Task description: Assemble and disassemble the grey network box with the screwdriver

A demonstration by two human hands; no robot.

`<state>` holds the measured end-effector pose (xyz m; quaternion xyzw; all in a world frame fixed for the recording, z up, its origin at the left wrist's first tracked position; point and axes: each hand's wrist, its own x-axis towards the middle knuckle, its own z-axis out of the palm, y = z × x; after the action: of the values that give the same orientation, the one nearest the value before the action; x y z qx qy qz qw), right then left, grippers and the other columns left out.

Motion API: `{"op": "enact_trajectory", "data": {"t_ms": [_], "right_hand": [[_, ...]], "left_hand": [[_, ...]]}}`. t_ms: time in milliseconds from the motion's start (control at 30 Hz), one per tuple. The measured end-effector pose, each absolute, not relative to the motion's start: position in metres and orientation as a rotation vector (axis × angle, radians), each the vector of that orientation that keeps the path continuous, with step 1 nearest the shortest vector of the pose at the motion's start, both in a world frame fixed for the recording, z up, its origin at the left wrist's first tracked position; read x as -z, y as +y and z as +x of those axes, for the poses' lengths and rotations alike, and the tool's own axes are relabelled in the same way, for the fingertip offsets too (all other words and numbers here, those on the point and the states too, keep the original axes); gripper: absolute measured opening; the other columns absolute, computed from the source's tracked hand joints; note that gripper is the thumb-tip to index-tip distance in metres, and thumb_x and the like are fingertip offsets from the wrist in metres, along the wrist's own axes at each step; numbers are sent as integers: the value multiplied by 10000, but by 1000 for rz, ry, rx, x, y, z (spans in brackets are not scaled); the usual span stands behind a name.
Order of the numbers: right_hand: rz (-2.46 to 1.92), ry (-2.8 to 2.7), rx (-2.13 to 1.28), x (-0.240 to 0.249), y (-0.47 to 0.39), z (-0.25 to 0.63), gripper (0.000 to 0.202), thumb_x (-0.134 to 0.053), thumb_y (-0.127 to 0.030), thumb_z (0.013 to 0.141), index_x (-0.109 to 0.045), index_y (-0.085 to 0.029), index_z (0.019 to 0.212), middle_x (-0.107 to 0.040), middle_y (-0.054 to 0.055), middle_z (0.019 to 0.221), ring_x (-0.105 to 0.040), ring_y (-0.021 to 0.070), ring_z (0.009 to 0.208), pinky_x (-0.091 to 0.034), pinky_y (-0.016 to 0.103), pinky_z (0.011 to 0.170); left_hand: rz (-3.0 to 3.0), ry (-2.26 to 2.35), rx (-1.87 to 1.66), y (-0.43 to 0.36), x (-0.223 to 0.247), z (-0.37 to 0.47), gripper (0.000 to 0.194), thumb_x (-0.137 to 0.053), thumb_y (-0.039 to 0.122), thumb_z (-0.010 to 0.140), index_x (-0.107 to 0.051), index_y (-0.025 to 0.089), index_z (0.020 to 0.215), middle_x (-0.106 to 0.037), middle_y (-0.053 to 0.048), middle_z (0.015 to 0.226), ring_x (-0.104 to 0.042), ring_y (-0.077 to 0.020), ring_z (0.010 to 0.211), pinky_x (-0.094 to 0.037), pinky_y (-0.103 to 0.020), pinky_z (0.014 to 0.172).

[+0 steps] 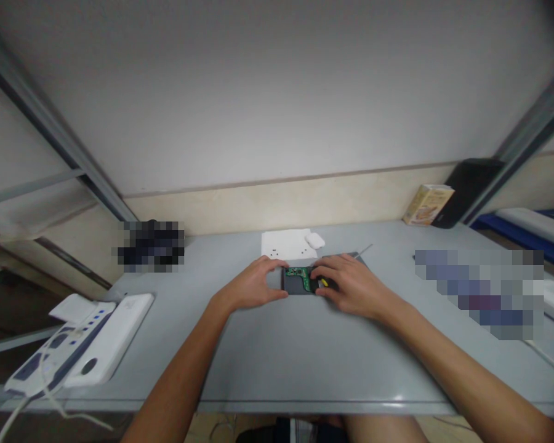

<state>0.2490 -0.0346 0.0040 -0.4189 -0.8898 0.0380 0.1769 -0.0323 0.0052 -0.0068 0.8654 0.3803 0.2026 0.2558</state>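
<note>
A small dark device with an exposed green circuit board (298, 282) lies on the grey table (305, 351) between my hands. My left hand (256, 284) grips its left end, thumb at the near edge and fingers at the far edge. At the right end, my right hand (344, 284) has its fingers bent around something dark with a yellow part (324, 282), partly hidden by the fingers. Beyond the right hand, a thin rod (364, 251) sticks out over a flat grey item. Behind the device are a white sheet (284, 243) and a small white object (314, 240).
At the left lie a white power strip (67, 344) with cables and a white box-like device (120, 338). A yellow box (428, 205) and a black case (468, 191) lean at the back right. Blurred items (151, 246) sit back left and others (484, 295) at right.
</note>
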Motion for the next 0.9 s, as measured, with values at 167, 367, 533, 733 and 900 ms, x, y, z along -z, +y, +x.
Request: {"op": "enact_trajectory", "data": {"t_ms": [167,367,533,733,900], "right_hand": [[-1163,-2475,-145,0,-33,253,187,-657,-303,908,-703,-243,1078,-710,76,1205,-652,264,1078,-438,436,937],[-1124,-2464,-59,2,-36,252,206,-613,-366,943,-700,-218,1056,-695,109,1227,-640,276,1091,-425,443,935],[-1133,-2500,-74,2,-37,251,195,-629,-373,935,-698,-226,1043,-707,92,1185,-638,265,1061,-414,428,928],[-1138,-2535,-70,-2,-38,250,208,-612,-387,943,-684,-221,1045,-718,84,1118,-630,259,1022,-405,421,921],[-1136,-2539,-65,-1,-41,251,210,-612,-381,939,-689,-224,1055,-703,97,1172,-632,266,1050,-417,436,930]], "left_hand": [[2336,1030,-544,7,9,-33,603,-824,400,761,-618,281,1314,-594,-65,1139,-591,-249,1083,-498,-412,993],[2317,1022,-536,8,11,-33,625,-832,395,757,-616,276,1331,-600,-67,1132,-594,-248,1077,-490,-411,1000],[2304,1024,-536,9,13,-33,643,-848,403,740,-620,273,1327,-610,-76,1162,-591,-258,1089,-486,-419,1005],[2313,1026,-541,9,12,-33,641,-843,412,743,-616,280,1328,-606,-76,1165,-588,-253,1086,-486,-413,997],[2315,1032,-536,8,12,-33,643,-843,406,745,-612,281,1332,-600,-75,1150,-589,-249,1077,-484,-414,996]]}}
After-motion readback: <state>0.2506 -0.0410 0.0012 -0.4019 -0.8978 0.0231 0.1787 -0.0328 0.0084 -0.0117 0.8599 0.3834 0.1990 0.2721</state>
